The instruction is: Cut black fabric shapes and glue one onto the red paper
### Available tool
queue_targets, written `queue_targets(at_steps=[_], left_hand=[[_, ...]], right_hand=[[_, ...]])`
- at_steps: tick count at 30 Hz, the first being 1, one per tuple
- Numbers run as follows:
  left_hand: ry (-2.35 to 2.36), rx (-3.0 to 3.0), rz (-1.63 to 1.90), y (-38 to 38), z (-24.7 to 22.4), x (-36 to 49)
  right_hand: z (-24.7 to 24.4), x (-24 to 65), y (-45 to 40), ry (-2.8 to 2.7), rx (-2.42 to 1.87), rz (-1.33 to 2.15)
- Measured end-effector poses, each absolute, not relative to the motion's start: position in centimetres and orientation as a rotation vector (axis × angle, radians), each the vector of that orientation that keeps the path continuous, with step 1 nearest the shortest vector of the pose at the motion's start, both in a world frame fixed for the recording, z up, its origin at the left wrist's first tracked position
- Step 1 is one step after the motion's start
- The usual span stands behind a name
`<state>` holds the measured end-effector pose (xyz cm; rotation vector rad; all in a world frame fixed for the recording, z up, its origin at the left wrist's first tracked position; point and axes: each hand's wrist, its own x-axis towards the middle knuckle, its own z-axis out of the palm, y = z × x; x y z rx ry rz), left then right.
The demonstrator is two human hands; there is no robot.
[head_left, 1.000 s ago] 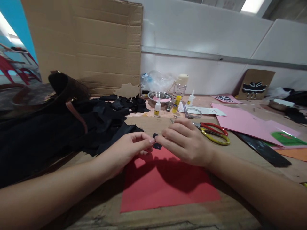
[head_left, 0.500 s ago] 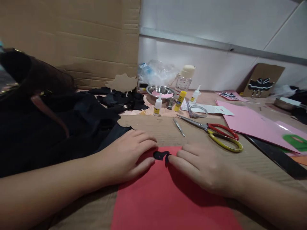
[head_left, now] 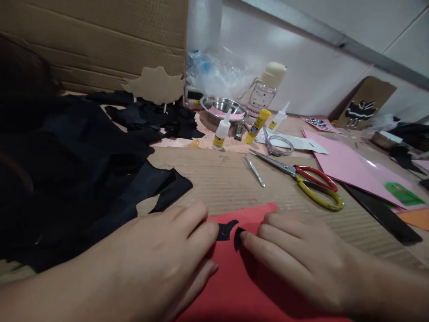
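A black fabric piece [head_left: 226, 231] with a curved, pointed end lies on a sheet of red paper [head_left: 231, 286]. Bent over its left end is my left hand [head_left: 177, 250], the fingers close together and touching the piece, the thumb lower and apart. My right hand [head_left: 295, 252] is closed, its index fingertip against a smaller black fabric scrap [head_left: 238, 238]; its thumb is hidden. A narrow strip of red paper shows between the two black pieces.
Scissors [head_left: 301, 179] and tweezers [head_left: 254, 171] lie beyond the paper. Behind stand a glue bottle [head_left: 221, 133], a glue stick [head_left: 258, 126] and a metal bowl [head_left: 224, 107]. Black fabric [head_left: 94, 179] heaps at left; pink sheets [head_left: 351, 167] lie right.
The view has tilted and come nearer on the left. The small scrap at my right fingertip now stands slightly apart from the larger black piece. My left fingers have moved over that piece's left end.
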<state>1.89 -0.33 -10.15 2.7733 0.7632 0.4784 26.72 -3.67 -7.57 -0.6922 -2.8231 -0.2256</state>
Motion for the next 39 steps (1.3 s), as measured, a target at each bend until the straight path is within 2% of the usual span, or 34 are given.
queue_targets(at_steps=[4, 21, 30, 39], left_hand=[[0.654, 2.961, 0.399, -0.3, -10.0, 1.9], [0.717, 2.94, 0.413, -0.5, -10.8, 2.0], [0.561, 2.998, 0.358, -0.3, -11.0, 1.9], [0.773, 2.842, 0.201, -0.4, -10.1, 2.1]], right_hand=[[-7.8, 26.9, -3.6, -2.83, -0.717, -0.228], [-8.4, 26.8, -3.0, -2.832, -0.682, -0.205], [-8.2, 26.5, -3.0, -2.839, -0.716, -0.187], [-8.2, 26.4, -2.7, -2.785, -0.73, -0.115]])
